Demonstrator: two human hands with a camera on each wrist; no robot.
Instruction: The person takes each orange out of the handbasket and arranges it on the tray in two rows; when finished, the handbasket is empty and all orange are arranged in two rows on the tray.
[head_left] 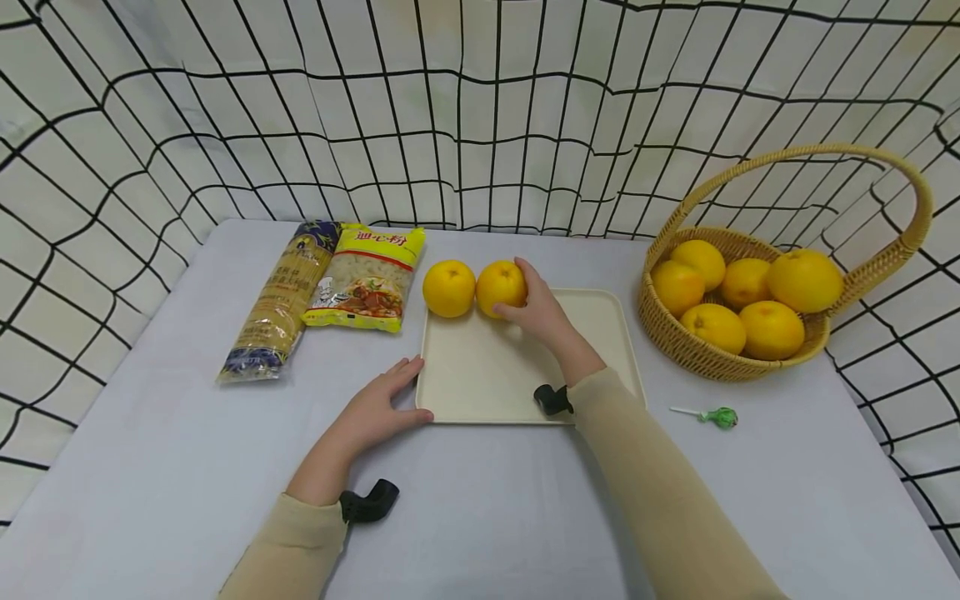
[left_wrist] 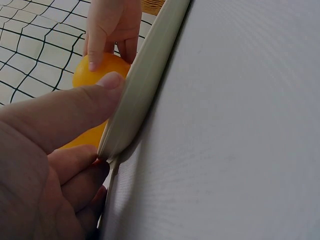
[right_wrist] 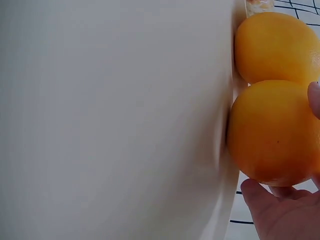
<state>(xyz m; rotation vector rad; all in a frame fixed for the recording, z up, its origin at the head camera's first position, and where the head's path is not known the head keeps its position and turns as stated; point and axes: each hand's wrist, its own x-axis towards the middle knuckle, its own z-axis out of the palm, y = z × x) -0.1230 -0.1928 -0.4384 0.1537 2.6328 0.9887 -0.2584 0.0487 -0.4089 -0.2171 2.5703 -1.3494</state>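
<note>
My right hand (head_left: pixel 542 310) grips an orange (head_left: pixel 501 288) at the far edge of a cream tray (head_left: pixel 480 383). In the right wrist view, fingers touch this orange (right_wrist: pixel 275 132) from below and the thumb lies at its right side. A second orange (head_left: pixel 448 288) touches it on the left. Whether the two sit on the tray's rim or just behind it, I cannot tell. My left hand (head_left: pixel 381 410) holds the tray's near left corner. In the left wrist view its thumb lies on the rim (left_wrist: pixel 142 95), and the fingers bend against the corner.
A wicker basket (head_left: pixel 675 350) with several oranges and a tall handle stands at the right. Near it lies a green-wrapped lollipop (head_left: pixel 722 417). At the back left are a long pack of noodles (head_left: pixel 281 300) and a yellow food bag (head_left: pixel 367 279). Black netting (head_left: pixel 457 133) surrounds the table.
</note>
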